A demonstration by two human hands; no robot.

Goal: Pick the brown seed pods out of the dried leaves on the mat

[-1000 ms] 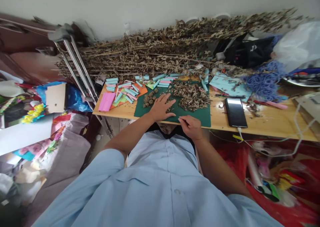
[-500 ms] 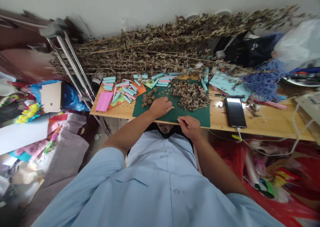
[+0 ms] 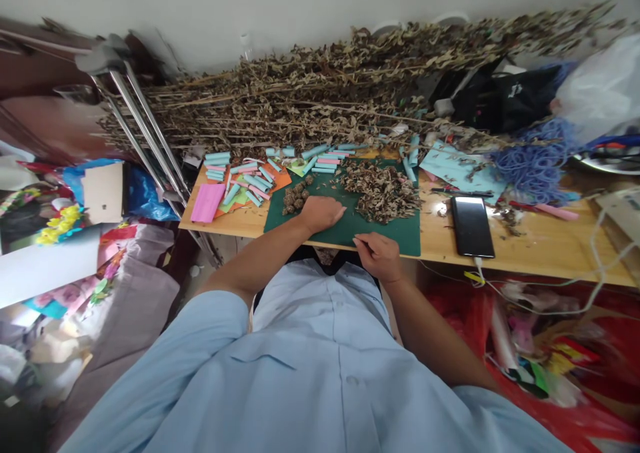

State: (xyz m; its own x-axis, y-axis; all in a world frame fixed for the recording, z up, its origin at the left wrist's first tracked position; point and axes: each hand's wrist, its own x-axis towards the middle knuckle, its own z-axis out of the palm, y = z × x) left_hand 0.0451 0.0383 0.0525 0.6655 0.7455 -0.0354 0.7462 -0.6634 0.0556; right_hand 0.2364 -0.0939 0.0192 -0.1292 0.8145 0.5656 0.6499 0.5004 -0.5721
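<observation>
My left hand rests on the green cutting mat with its fingers curled under. Whatever lies beneath that palm, if anything, is hidden. Just beyond it, to the left, sits a small cluster of brown balls of crumbled leaf. At the mat's front edge my right hand is closed, thumb against the bent fingers; I cannot make out anything in it. A loose heap of dried leaves lies on the mat beyond my right hand, apart from both hands.
Dried leafy stalks stretch along the back of the table. Blue and pink paper rolls and a pink paper packet lie left of the mat. On the right are a cabled phone, blue paper and tangled blue cord.
My left hand's fingers have curled in from a flatter, more stretched pose, its place on the mat nearly the same. The right hand stays closed at the edge. The view has shifted slightly.
</observation>
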